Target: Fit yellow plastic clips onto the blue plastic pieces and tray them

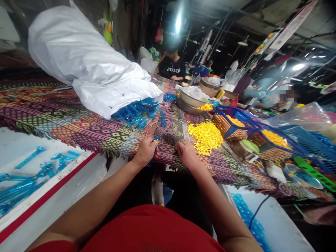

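Observation:
My left hand is closed at the table's near edge. Between its thumb and fingers sits a small blue and yellow plastic piece, mostly covered by the hand. My right hand has its fingertips pinched together at the side of a pile of tiny dark pieces; whatever they hold is too small to make out. Right of that hand lies a heap of small yellow plastic pieces. Beyond my left hand, clear blue plastic pieces spill from a large white sack.
A patterned cloth covers the table. Metal bowls and blue baskets with yellow pieces stand to the right. White bins with blue plastic parts flank my legs. A person sits across the table.

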`<state>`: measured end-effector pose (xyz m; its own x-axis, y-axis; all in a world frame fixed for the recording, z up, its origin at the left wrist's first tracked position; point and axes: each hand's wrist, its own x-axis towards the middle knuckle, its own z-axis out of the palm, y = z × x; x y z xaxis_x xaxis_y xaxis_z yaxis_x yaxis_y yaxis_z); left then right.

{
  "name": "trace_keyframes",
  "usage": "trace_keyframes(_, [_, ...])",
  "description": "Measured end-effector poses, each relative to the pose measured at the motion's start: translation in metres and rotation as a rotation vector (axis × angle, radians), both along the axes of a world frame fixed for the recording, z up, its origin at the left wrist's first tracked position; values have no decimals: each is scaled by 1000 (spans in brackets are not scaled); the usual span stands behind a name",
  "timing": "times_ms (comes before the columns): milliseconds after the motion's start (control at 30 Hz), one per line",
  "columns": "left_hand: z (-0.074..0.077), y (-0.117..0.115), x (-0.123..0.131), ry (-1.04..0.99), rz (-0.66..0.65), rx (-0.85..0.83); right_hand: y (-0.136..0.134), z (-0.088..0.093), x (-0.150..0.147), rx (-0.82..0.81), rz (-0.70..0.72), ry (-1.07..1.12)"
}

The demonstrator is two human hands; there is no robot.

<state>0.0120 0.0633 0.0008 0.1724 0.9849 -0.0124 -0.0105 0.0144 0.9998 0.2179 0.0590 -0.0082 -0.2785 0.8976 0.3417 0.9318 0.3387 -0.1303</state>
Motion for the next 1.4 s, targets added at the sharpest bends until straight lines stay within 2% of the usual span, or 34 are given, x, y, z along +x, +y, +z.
trace_keyframes(100, [1,-2,-1,-58,-2,-12,-5,4,-3,-6,47,304])
trace_keyframes(267, [13,-20,4,-181,-36,-113,-19,11,-21,-229,120,836])
trace_keyframes(367, [20,-30,12,-313,-97,-195,-28,15,-34,-298,152,1006])
trace_keyframes(500, [23,-32,17,-410,-100,-268,-34,18,-42,-222,151,857])
trace_keyframes(600, [22,-30,19,-424,-82,-298,-37,22,-42,-112,152,685])
trace_keyframes(700, [19,-29,19,-417,-89,-287,-38,25,-42,-73,180,626])
trace_keyframes(900, [7,-29,20,-358,-86,-229,-38,27,-40,-99,263,689])
trace_keyframes(1167, [0,-32,18,-241,-77,-163,-36,19,-35,-300,318,965])
trace_keyframes(1267, [0,-33,17,-175,-61,-115,-38,20,-36,-298,312,963])
trace_keyframes(1400, [7,-35,15,24,-55,-18,-39,24,-35,-258,290,915])
